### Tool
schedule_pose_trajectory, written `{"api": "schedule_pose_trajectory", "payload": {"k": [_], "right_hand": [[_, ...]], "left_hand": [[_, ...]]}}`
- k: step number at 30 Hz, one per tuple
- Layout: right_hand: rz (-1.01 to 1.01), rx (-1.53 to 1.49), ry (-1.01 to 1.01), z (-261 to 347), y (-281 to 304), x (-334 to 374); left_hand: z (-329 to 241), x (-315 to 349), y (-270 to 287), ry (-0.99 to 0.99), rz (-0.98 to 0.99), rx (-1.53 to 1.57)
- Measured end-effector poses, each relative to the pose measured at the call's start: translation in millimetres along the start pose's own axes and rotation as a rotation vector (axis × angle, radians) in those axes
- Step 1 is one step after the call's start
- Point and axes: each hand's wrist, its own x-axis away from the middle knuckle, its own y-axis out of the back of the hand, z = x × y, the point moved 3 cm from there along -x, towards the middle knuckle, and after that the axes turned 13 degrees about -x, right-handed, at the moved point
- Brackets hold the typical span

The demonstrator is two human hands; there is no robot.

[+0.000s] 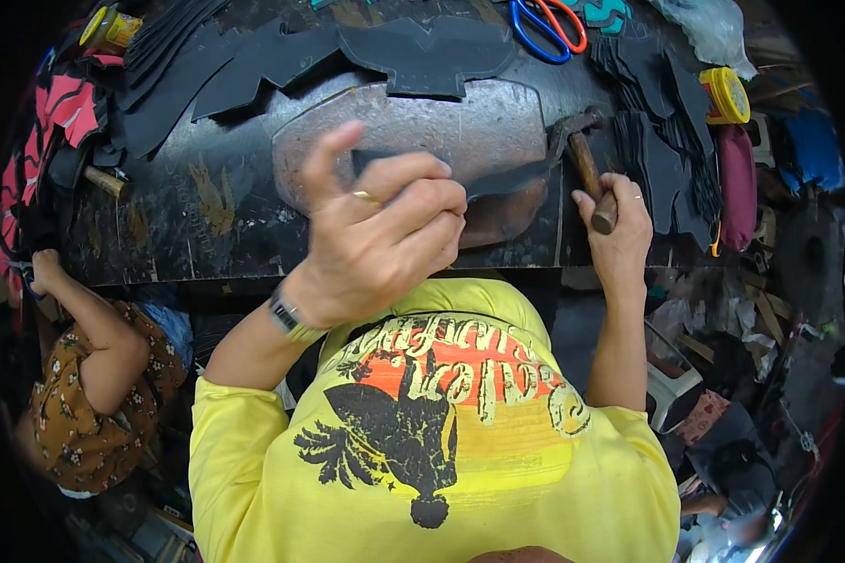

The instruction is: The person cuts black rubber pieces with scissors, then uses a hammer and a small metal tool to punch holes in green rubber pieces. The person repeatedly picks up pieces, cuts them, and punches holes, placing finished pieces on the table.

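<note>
My left hand [385, 225] is over a worn metal-looking slab [413, 127] on the table. Its little finger sticks out while the other fingers curl in; the thumb is hidden. A dark flat piece [512, 178] extends from beside these fingers across the slab, and the fingers appear closed on it, though the grip itself is covered. My right hand [620, 220] grips the wooden handle of a hammer [587, 164] at the slab's right end. The hammer's dark metal head points away from me.
Black cut sheets [422, 52] lie beyond the slab, with stacked black pieces [662, 141] to the right. Scissors [549, 28] with blue and red handles are at the far edge. Yellow-lidded jars [726, 96] stand on either side. Another person's arm [103, 347] is at the left.
</note>
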Motion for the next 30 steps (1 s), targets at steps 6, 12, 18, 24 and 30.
{"api": "schedule_pose_trajectory", "payload": {"k": [6, 12, 18, 24, 30], "right_hand": [[-0.024, -0.337, -0.179, 7.2, 26.0, -2.2], [0.148, -0.501, 0.442, 71.4, 22.0, 22.7], [0.467, -0.529, 0.280, 86.9, 13.7, 33.4], [0.463, -0.461, 0.108, 86.4, 3.2, 26.6], [0.376, -0.428, 0.193, 86.8, -0.8, 26.6]], "left_hand": [[10.9, 32.9, -36.9, 0.108, 0.266, 0.171], [30.0, 35.1, -38.6, 0.380, 0.249, 0.428], [30.2, 38.9, -40.8, 0.395, 0.241, 0.454], [29.9, 41.2, -43.9, 0.383, 0.225, 0.405], [29.7, 42.6, -43.4, 0.389, 0.250, 0.389]]}}
